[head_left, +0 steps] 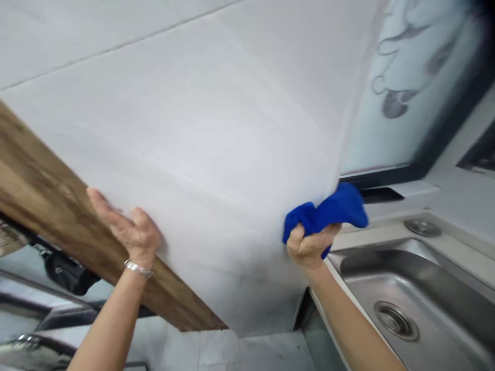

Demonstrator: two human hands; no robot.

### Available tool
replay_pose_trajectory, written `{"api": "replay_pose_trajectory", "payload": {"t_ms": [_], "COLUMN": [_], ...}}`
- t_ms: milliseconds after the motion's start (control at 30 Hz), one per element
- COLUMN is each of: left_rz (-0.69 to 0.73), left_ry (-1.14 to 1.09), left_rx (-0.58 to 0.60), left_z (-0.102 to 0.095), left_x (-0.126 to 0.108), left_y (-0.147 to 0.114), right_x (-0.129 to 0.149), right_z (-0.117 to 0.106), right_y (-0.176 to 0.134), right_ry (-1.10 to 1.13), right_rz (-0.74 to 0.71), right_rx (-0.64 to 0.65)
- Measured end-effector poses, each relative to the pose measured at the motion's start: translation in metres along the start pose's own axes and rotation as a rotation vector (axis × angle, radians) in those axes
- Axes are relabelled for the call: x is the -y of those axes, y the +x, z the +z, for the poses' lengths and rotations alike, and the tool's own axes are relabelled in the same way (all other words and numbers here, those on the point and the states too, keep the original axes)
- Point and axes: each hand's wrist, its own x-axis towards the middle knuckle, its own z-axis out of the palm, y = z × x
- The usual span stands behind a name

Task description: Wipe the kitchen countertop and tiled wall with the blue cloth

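Wiping white wall (216,129) beside sink (406,288), progress unclear.
Right hand (309,245) clenched on blue cloth (328,211); left hand (129,229) open, flat, near wooden edge (58,206).

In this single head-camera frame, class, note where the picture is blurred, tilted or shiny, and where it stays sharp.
Head view: the whole scene is tilted; the frosted window and white wall are smeared by motion blur; the steel sink shows bright glare along its rim; the left hand, flat on the wall by the wooden board, and the right hand, gripping the blue cloth, are fairly sharp.
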Motion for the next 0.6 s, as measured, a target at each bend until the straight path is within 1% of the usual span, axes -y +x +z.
{"api": "replay_pose_trajectory", "payload": {"t_ms": [67,100,133,200,300,400,467,500,533,600], "left_rz": [-0.018,-0.013,-0.012,-0.029,-0.065,-0.08,-0.08,-0.082,-0.085,-0.103], "left_ry": [-0.036,-0.052,-0.062,-0.066,-0.065,-0.074,-0.083,-0.091,-0.1,-0.121], "left_rx": [0.0,0.001,-0.002,-0.003,0.002,0.012,0.018,0.017,0.016,0.016], "left_z": [0.001,0.001,0.001,0.0,-0.001,-0.001,-0.001,-0.001,-0.001,-0.001], "left_x": [0.001,0.002,0.002,0.001,-0.001,-0.002,-0.001,-0.001,-0.001,-0.002], "left_y": [-0.001,-0.002,-0.002,-0.003,-0.006,-0.007,-0.008,-0.009,-0.009,-0.01], "right_x": [0.028,0.042,0.055,0.076,0.096,0.105,0.11,0.113,0.117,0.124], "right_z": [0.001,0.002,0.004,0.008,0.016,0.024,0.03,0.033,0.036,0.039], "right_y": [0.024,0.028,0.028,0.017,-0.017,-0.056,-0.083,-0.097,-0.111,-0.138], "right_ry": [-0.003,0.001,0.004,0.006,-0.001,0.05,0.127,0.171,0.221,0.335], "right_rz": [-0.09,-0.129,-0.167,-0.258,-0.361,-0.352,-0.309,-0.278,-0.248,-0.205], "right_rx": [0.011,0.031,0.048,0.081,0.122,0.176,0.248,0.313,0.404,0.639]}}
